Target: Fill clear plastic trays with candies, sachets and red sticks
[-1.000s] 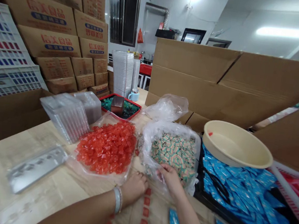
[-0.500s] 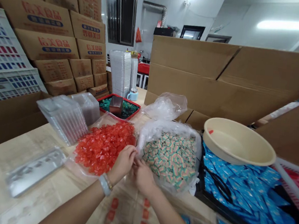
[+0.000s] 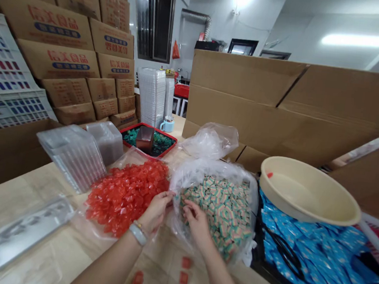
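head view, one counter [image 3: 10, 197]: left hand [image 3: 157, 212], grip curled at the edge of the bagged red sweets [image 3: 124, 198]; right hand [image 3: 197, 228], grip curled against the bagged striped sweets [image 3: 225, 213], any held piece untellable. both piles heaped; clear plastic trays [image 3: 73, 157] stacked, seemingly unfilled.

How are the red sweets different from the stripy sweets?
The shiny red wrapped sweets look see-through and glossy, while the green-and-cream striped sweets look solid and patterned. The red heap lies left of the striped heap. The left hand is at the red heap's edge, and the right hand is at the striped heap. Both are small sweets heaped in clear plastic bags.
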`<move>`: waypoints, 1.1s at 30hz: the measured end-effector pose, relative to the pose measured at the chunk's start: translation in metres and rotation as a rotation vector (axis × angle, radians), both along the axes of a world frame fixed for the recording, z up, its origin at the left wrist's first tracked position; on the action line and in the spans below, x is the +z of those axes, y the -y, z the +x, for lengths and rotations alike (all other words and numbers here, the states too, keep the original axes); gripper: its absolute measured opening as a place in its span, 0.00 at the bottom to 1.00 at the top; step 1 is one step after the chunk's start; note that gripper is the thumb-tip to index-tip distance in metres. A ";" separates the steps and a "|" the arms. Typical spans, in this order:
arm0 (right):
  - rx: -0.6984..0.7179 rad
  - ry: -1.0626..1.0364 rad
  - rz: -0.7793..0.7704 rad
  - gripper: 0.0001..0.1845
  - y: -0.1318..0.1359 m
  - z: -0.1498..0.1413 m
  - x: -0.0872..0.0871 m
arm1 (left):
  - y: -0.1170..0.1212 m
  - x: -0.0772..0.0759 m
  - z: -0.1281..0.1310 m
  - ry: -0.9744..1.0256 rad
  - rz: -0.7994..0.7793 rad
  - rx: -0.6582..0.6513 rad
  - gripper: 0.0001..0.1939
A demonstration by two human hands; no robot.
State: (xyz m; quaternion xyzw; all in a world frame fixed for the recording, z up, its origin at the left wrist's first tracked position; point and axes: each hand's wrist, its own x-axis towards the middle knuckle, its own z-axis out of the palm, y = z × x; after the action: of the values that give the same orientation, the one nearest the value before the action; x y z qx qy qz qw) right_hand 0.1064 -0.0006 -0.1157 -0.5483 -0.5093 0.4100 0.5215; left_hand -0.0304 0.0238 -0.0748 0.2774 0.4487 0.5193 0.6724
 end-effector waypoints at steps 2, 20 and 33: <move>-0.015 0.028 0.046 0.17 0.006 -0.006 0.007 | 0.011 0.007 -0.006 -0.041 0.043 0.037 0.06; -0.078 0.224 0.089 0.16 0.013 0.004 0.025 | 0.027 0.008 0.009 -0.939 0.262 -0.047 0.22; -0.267 0.144 0.349 0.10 -0.063 0.049 0.108 | -0.012 -0.036 0.017 -0.155 0.009 0.054 0.14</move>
State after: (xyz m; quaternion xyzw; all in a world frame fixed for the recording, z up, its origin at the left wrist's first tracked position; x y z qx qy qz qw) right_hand 0.1555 0.0622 -0.0079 -0.5402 -0.5311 0.2030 0.6204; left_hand -0.0135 0.0358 -0.1107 0.3075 0.5043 0.5163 0.6202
